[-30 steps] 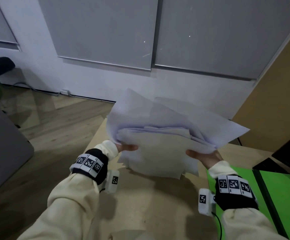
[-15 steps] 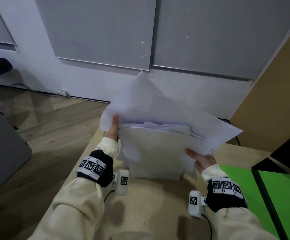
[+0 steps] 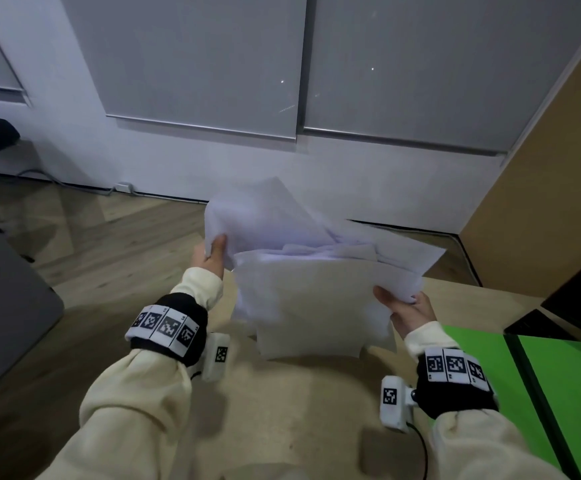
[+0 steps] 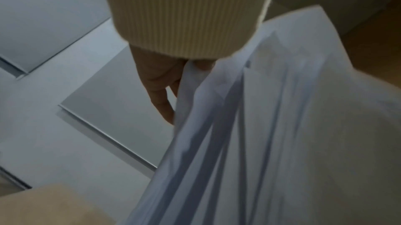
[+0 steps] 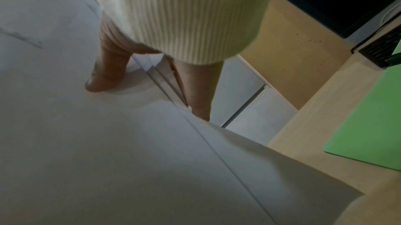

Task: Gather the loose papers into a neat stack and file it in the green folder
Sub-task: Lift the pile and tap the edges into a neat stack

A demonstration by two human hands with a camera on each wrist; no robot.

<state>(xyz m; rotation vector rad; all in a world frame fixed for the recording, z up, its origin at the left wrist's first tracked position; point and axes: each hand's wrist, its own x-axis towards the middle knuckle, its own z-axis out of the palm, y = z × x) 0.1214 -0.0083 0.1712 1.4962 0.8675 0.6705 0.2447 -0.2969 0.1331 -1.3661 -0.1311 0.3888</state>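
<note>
An uneven bundle of white papers (image 3: 310, 292) stands on its lower edge on the wooden table (image 3: 282, 410), its sheets fanned and out of line. My left hand (image 3: 213, 254) pinches the upper left edge of the papers (image 4: 282, 125). On the right side my right hand (image 3: 403, 306) grips them, thumb on the near sheet of the papers (image 5: 108, 142). The open green folder (image 3: 559, 382) lies flat on the table to the right of my right wrist, and shows as the green folder (image 5: 369, 125) in the right wrist view.
A black object (image 3: 576, 306) stands at the table's far right behind the folder. Beyond the table's far edge are wood floor (image 3: 109, 244) and a white wall with grey panels. A grey surface (image 3: 1, 306) is at the left.
The bundle has come down from the air until its lower edge meets the table. My left hand slid up to the upper left edge, while my right hand keeps its hold.
</note>
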